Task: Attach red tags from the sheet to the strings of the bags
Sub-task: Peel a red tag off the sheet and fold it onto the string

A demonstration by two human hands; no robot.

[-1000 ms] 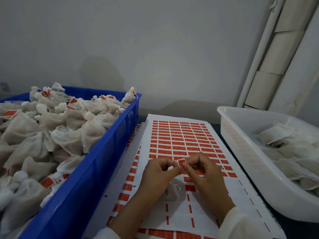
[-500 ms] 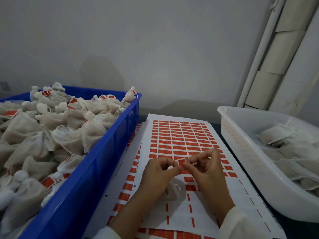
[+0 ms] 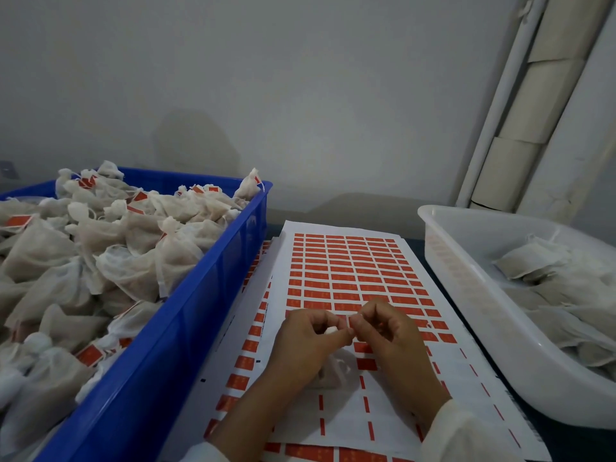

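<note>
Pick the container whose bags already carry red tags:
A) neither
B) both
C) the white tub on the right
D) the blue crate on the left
D: red tags show among the bags in the blue crate; none are visible on the bags in the white tub.

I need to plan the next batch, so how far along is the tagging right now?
Done: the blue crate is heaped with tagged bags. In hand: left hand and right hand pinch a red tag over the sheet. Left: many tags on the sheet, untagged bags in the white tub.
</note>
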